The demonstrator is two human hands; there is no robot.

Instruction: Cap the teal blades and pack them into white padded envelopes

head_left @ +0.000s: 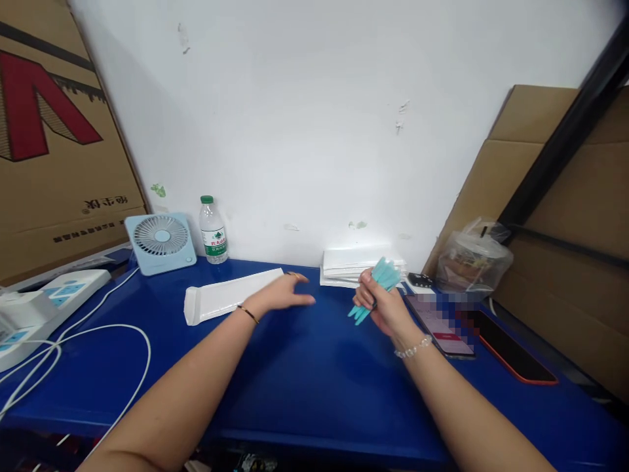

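Teal sticks (382, 275): a bundle is gripped in the right hand (386, 309), fingers closed round the middle, and held just above the desk (304, 387) at centre-right. The tips are fanned out top and bottom. The pcs overlap, so an exact no. cannot be counted; several at least.

The left hand (284, 295) is kept well apart from the right, fingers stretched flat w/ nothing held, just beside the right end of a white pouch (223, 298). Whether the desk is touched cannot be told.

Counted outward:
- 1 loose white pouch, flap end to the left.
- 1 stack of white pouches (351, 262) at the wall behind the right hand. It is partly hidden by the sticks, and the no. in it is not readable.
- 2 phones right of the right hand: a pixelated phone (445, 328), its lower end cut by the wrist, and a dark phone (514, 353) w/ orange-red edge.
- 1 small dark item (420, 280), too small to be identified.
- 1 clear bag (472, 262), a lidded cup inside, contents blurred.
- 1 bracelet worn per wrist.
- 1 water bottle (213, 231), green cap.
- 1 blue fan (160, 241).
- 1 power strip (54, 295), cut off at the frame edge.
- White cables (105, 331) looped near the desk's left edge; their no. cannot be made out.
- Cardboard is leaned at left (49, 164) and right (565, 216), both cut off.
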